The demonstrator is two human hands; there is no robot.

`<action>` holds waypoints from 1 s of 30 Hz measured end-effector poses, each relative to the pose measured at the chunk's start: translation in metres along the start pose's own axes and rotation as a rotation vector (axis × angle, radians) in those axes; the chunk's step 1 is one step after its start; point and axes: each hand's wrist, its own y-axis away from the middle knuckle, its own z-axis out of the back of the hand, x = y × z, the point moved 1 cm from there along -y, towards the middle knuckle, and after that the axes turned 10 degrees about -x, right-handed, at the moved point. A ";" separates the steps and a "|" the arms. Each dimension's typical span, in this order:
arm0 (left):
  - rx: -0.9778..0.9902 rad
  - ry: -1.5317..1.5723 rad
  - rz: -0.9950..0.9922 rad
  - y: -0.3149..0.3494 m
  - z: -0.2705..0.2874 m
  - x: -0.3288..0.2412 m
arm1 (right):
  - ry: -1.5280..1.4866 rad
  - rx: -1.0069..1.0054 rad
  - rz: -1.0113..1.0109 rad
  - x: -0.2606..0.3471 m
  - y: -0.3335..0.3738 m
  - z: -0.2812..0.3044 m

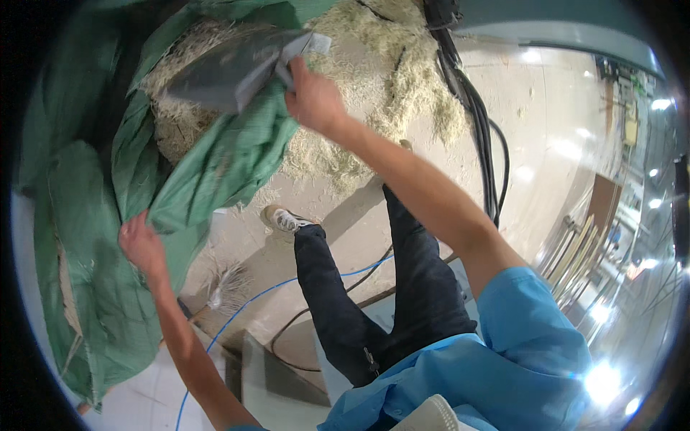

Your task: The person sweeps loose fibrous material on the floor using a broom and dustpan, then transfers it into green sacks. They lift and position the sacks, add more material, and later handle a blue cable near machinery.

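Observation:
My left hand [141, 246] is closed on the rim of a large green woven sack [219, 161], holding its mouth apart. With my right hand [315, 99] I grip the back of a grey dustpan [226, 72], which is tilted over the sack's mouth. Pale shavings [176, 133] show inside the sack, around the dustpan's lower edge. The dustpan and right hand are slightly blurred, and the fingers of that hand are partly hidden behind its back.
More loose shavings [402, 86] are heaped on the floor beyond my feet. Thick black cables [478, 108] run along the heap's right side. A blue hose [266, 291] crosses by my legs, near a broom head [226, 287]. Further green sacking [93, 266] lies at left.

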 end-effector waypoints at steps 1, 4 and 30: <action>0.176 -0.096 -0.029 -0.002 0.005 0.009 | -0.090 -0.010 -0.005 -0.008 0.019 0.001; 0.389 -0.147 -0.286 0.001 0.010 0.010 | -0.412 -0.097 -0.029 -0.036 0.066 0.005; 0.661 0.666 -0.170 -0.178 -0.141 -0.658 | -0.909 -0.373 -1.147 -0.453 0.107 0.230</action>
